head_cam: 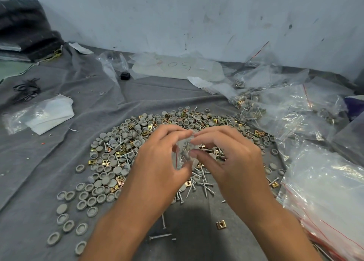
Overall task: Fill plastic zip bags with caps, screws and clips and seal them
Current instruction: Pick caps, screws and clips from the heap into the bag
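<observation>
Both hands meet just above the pile of caps, screws and clips (149,152): left hand (157,162) and right hand (226,158) pinch a small zip bag (184,152) between fingertips (thin, slippery film, probably); best gripped along its top strip. Beyond the pile lie filled bags (275,107).
</observation>
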{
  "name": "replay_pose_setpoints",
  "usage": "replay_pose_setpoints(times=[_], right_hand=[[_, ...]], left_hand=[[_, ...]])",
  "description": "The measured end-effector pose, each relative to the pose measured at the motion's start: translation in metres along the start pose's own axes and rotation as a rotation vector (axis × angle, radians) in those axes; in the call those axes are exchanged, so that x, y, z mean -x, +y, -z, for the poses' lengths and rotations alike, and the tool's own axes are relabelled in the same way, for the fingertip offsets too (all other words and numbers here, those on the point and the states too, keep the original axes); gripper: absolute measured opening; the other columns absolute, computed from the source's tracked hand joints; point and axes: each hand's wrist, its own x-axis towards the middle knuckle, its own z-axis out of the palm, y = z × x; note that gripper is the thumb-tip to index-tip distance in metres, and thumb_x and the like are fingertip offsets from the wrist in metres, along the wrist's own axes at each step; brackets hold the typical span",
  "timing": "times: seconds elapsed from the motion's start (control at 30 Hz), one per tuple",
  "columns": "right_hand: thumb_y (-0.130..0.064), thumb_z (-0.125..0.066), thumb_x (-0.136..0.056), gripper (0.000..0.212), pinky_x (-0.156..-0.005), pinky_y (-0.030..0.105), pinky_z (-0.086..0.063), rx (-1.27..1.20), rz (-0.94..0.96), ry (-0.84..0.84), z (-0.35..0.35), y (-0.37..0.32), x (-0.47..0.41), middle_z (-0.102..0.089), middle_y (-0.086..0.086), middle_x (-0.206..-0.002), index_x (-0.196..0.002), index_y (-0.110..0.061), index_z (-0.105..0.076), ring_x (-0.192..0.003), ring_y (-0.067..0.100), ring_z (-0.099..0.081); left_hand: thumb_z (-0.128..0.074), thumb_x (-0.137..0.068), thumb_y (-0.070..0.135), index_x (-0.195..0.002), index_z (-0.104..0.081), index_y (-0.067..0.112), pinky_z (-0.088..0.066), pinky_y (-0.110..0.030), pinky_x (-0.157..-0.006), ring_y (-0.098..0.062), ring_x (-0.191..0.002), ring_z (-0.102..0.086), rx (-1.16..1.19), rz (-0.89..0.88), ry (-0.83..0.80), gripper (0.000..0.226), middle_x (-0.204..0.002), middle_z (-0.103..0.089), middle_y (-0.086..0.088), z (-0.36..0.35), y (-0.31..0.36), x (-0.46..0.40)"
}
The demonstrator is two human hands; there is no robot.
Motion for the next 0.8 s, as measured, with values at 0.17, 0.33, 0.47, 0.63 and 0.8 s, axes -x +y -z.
replay_pose_setpoints(times=[0.17, 0.33, 0.47, 0.63, 0.8], right_hand=[[-0.025, -0.077, -0.086, 0.017, -0.07, 0.006, -0.041, 0.031, -0.264, -0.14, 0.006, 0.02, 0.004, -0.06, -0.023, -0.088, -0.092, -0.037, -0.066, -0.081, -0.004, -0.058], [-0.04, -0.065, -0.096, 0.007, -0.084, 0.037, -0.052, 0.212, -0.428, -0.605, -0.019, 0.029, 0.018, -0.06, -0.015, -0.099, -0.1, -0.035, -0.066, -0.09, 0.008, -0.057], [-0.038, -0.061, -0.098, 0.018, -0.088, 0.037, -0.051, 0.282, -0.4, -0.562, -0.031, 0.026, 0.018, -0.06, -0.009, -0.109, -0.114, -0.032, -0.066, -0.106, 0.016, -0.056], [-0.041, -0.067, -0.094, 0.03, -0.091, 0.037, -0.052, 0.212, -0.461, -0.65, -0.034, 0.025, 0.014, -0.069, -0.008, -0.108, -0.122, -0.03, -0.064, -0.106, 0.018, -0.062], [-0.044, -0.063, -0.088, 0.03, -0.076, 0.034, -0.051, 0.246, -0.521, -0.6, -0.045, 0.016, 0.016, -0.072, -0.007, -0.092, -0.115, -0.032, -0.059, -0.095, 0.02, -0.065]], left_hand=[[-0.081, -0.076, 0.018, -0.126, -0.063, 0.036, -0.039, 0.0, -0.083, 0.007, -0.104, -0.053, 0.01, 0.024, 0.049, 0.056, -0.117, -0.054, 0.025, 0.004, -0.007, 0.0], [-0.081, -0.076, 0.02, -0.128, -0.065, 0.033, -0.038, 0.0, -0.082, 0.002, -0.1, -0.056, 0.014, 0.044, 0.056, 0.057, -0.119, -0.055, 0.024, 0.005, -0.009, -0.001], [-0.081, -0.075, 0.021, -0.127, -0.064, 0.035, -0.038, 0.0, -0.081, 0.004, -0.099, -0.055, 0.03, 0.044, 0.066, 0.056, -0.118, -0.055, 0.024, 0.005, -0.009, -0.001], [-0.082, -0.076, 0.019, -0.126, -0.063, 0.036, -0.038, 0.001, -0.079, 0.008, -0.1, -0.053, 0.03, 0.039, 0.077, 0.057, -0.117, -0.055, 0.024, 0.007, -0.01, -0.001], [-0.083, -0.076, 0.016, -0.126, -0.063, 0.036, -0.037, 0.002, -0.081, 0.009, -0.101, -0.052, 0.02, 0.032, 0.064, 0.058, -0.117, -0.055, 0.024, 0.005, -0.009, 0.0]])
